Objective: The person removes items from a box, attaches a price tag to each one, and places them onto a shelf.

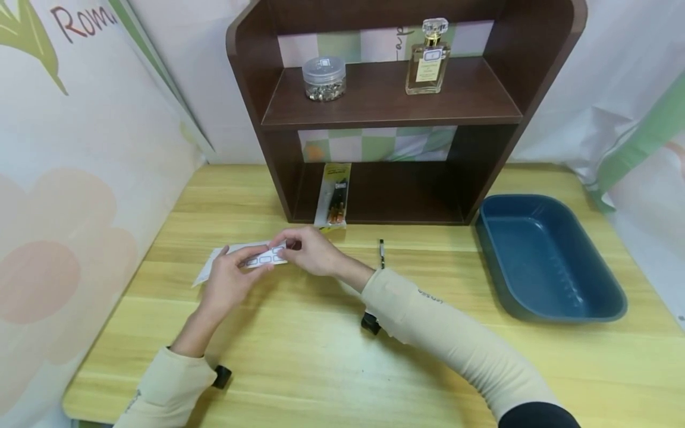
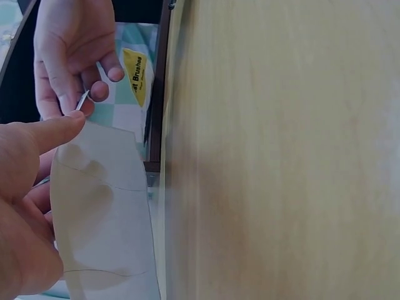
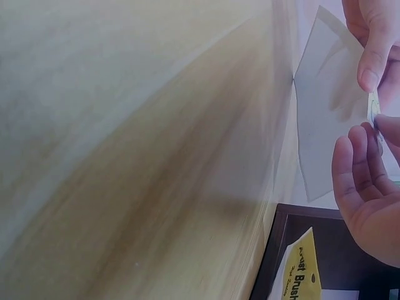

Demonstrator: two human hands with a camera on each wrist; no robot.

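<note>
A small white strip of blue-bordered sticker labels (image 1: 264,259) is held up between both hands. My left hand (image 1: 229,282) pinches its left part between thumb and fingers. The thumb and forefinger of my right hand (image 1: 314,252) pinch the right end. In the left wrist view the strip shows nearly edge-on, between the left thumb and the right fingers. A larger white sheet of paper (image 2: 103,206), with creases across it, lies behind and under the hands; its left corner sticks out past the left hand in the head view.
Behind stands a dark brown shelf (image 1: 385,113) with a jar (image 1: 324,79), a perfume bottle (image 1: 428,59) and a packet of art brushes (image 1: 334,195). A pen (image 1: 382,252) lies right of the hands. A blue basin (image 1: 551,261) occupies the table's right side.
</note>
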